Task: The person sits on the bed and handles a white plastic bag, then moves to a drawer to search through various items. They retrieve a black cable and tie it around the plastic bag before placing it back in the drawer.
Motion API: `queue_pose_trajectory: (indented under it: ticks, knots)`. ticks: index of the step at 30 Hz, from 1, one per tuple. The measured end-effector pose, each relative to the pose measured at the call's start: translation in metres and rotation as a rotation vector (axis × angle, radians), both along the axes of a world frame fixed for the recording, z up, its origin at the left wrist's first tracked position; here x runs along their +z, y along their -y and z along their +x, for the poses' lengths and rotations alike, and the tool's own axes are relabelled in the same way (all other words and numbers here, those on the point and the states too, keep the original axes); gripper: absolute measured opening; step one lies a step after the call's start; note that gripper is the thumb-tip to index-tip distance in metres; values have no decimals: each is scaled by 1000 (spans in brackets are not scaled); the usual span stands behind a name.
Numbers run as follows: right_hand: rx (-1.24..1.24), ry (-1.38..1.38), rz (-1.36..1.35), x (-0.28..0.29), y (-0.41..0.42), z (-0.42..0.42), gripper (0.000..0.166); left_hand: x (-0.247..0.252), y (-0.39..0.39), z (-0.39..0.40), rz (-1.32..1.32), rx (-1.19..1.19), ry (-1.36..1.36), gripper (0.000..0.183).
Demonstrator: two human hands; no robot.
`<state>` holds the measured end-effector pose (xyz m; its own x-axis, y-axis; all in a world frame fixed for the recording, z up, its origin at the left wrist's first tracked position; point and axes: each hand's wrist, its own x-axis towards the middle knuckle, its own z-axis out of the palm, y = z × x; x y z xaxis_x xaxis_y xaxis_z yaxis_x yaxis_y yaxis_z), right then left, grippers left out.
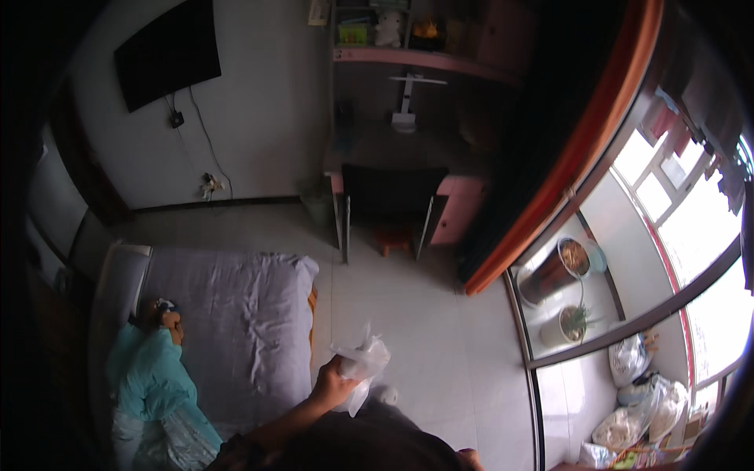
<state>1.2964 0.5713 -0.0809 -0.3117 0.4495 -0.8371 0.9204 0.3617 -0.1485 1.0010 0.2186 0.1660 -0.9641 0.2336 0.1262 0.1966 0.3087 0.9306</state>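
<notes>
My left hand (334,385) is closed around a crumpled, translucent white plastic bag (366,358), held out in front of my body above the tiled floor. Whether the bag contains anything cannot be made out. Only a small part of my right hand (469,458) shows at the bottom edge, low by my side; its fingers are hidden. Left of the bag is the bed (230,329), covered with a wrinkled grey-purple sheet. A turquoise quilt (154,374) is bunched on its near left side, with a small brown object (172,321) at its upper end, too unclear to name.
A black chair (393,191) stands at a pink desk (456,209) with a white lamp (404,103). An orange-edged curtain (559,182) hangs beside a sliding-door frame (535,406). Beyond are potted plants (562,327) and several filled plastic bags (627,424). A television (171,56) hangs on the wall.
</notes>
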Motion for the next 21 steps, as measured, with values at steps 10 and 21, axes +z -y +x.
queue_pose_trajectory:
  ticks: [10,21]
  knots:
    - [781,-674,406,-36,-72,-465,4,-25,20,-195,0,241,-41,42]
    - [744,-649,160,52,10,-602,26,3,10,-421,23,145,-43,38]
